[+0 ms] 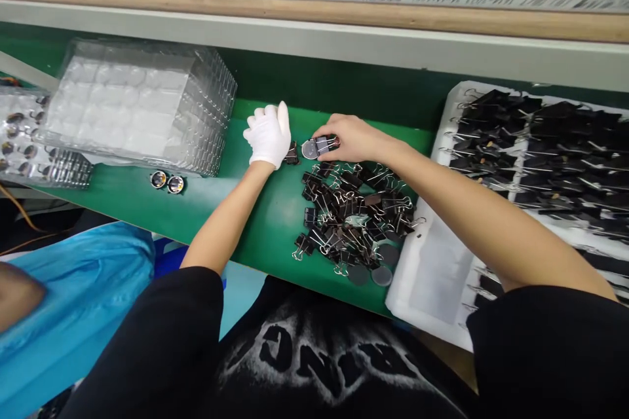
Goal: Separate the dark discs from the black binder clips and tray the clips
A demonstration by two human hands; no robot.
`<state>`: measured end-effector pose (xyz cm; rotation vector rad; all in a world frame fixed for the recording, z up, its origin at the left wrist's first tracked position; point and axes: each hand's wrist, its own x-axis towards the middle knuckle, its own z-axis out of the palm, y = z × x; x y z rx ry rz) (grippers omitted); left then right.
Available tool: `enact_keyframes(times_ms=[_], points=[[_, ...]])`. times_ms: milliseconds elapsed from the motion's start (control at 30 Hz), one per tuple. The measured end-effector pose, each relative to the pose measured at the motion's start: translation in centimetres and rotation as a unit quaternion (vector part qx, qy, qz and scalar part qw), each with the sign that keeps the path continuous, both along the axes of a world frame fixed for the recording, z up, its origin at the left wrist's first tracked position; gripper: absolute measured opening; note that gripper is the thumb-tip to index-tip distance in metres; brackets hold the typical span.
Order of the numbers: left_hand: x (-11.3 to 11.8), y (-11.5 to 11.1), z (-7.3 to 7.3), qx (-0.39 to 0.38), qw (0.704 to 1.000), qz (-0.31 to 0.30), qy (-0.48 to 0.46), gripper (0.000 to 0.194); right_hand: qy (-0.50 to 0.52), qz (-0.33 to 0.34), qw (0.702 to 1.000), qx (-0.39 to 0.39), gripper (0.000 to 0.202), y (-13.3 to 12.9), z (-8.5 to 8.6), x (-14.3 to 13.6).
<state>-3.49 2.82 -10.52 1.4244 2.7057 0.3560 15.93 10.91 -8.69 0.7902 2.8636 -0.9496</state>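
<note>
My left hand (269, 135), in a white glove, rests on the green table with its fingers bent and its thumb raised; what it may hold is hidden. Beside its wrist lies a black binder clip (292, 154). Bare and to the right, my right hand (348, 137) grips a round grey part (310, 148) that has a binder clip on it. Just below that hand spreads a pile of black binder clips (348, 209) with silver wire handles. Several dark discs (381, 275) lie at the pile's lower edge.
Clear plastic trays (132, 105) are stacked at the left, with a filled tray (29, 137) beyond them. Two small round parts (167, 181) lie near the front edge. On the right stands a white foam tray (417, 275) with rows of clips. A person's blue sleeve (98, 268) shows lower left.
</note>
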Motion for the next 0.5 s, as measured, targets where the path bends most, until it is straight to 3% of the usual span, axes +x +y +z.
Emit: enact_keyframes(times_ms=[133, 333, 500], points=[[-0.3, 0.0, -0.4, 0.009, 1.000, -0.010, -0.014, 0.042, 0.063, 0.013, 0.998, -0.013, 0.049, 0.5, -1.0, -0.1], [-0.8, 0.0, -1.4, 0.043, 0.998, -0.020, -0.031, 0.040, 0.051, 0.037, 0.998, -0.008, 0.040, 0.5, -1.3, -0.1], [-0.8, -0.1, -1.4, 0.038, 0.998, -0.024, -0.034, 0.039, 0.073, 0.030, 0.997, -0.005, 0.044, 0.2, -2.7, -0.8]])
